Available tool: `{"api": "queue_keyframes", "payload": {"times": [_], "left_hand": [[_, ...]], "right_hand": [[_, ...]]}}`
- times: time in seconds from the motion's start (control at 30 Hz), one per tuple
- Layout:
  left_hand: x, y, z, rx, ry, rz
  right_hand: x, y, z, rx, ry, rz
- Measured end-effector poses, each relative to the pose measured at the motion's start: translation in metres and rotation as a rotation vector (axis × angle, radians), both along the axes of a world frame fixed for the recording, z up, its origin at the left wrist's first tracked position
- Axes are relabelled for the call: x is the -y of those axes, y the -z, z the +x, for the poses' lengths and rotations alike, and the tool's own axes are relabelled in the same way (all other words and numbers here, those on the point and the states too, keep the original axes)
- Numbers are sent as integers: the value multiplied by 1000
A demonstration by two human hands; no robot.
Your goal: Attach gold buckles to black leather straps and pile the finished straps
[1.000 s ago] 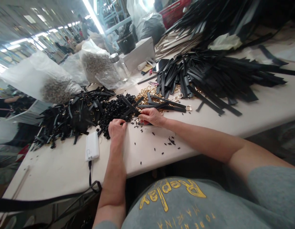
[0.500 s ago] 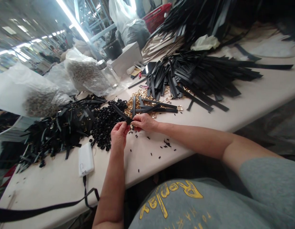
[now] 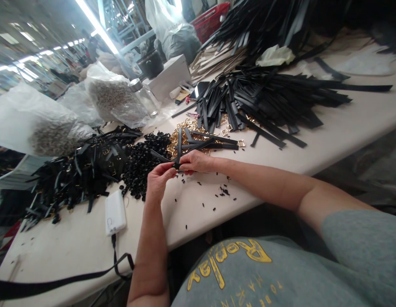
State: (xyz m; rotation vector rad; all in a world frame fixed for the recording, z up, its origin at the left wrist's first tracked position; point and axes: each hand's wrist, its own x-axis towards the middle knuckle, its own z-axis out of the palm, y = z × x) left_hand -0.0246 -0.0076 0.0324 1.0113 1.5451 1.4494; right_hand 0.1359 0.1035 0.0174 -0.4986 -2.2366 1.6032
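Both hands meet over the table and pinch a short black strap, whose free end sticks out to the upper left. My left hand has thumb and fingers closed on it from the left. From the right, my right hand pinches the same piece; its fingers cover most of the join. Behind them lies a heap of gold buckles, with several black straps resting on top. A pile of small black loops is just left of the hands. Tiny black bits are scattered in front.
Finished-looking straps with buckles are heaped at left, near a white power bank with a cable. Long black strips spread over the back right. Plastic bags, a glass jar and a white box stand behind.
My left hand has turned and its fingers now stretch more to the right. The strap between the hands has tilted flatter, with less of its free end showing.
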Motion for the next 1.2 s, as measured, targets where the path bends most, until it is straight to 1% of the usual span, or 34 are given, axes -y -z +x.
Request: {"api": "queue_keyframes", "payload": {"times": [0.07,0.17,0.3,0.47,0.57,0.67,0.73,0.8,0.93,1.07,1.2], "left_hand": [[1,0,-5,-14,43,-60],[2,0,-9,-47,75,-77],[3,0,-13,-58,147,-122],[3,0,-11,-35,215,-182],[1,0,-5,-1,169,-160],[-2,-1,0,53,63,-64],[-3,-1,2,91,17,-30],[-3,-1,2,124,-14,-30],[-4,1,3,164,-71,-53],[-6,4,3,160,-64,-56],[-5,5,5,122,-59,-35]], "right_hand": [[-2,0,3,10,-70,18],[-4,-2,7,12,-135,45],[-4,-3,8,32,-185,81],[-2,-5,8,43,-209,194],[-1,-7,7,37,-174,188],[1,-11,7,32,-75,80],[3,-13,7,39,-10,28],[5,-14,6,48,32,-4],[8,-12,3,59,65,-55],[7,-8,2,62,93,-3],[4,-8,4,60,87,120]]}}
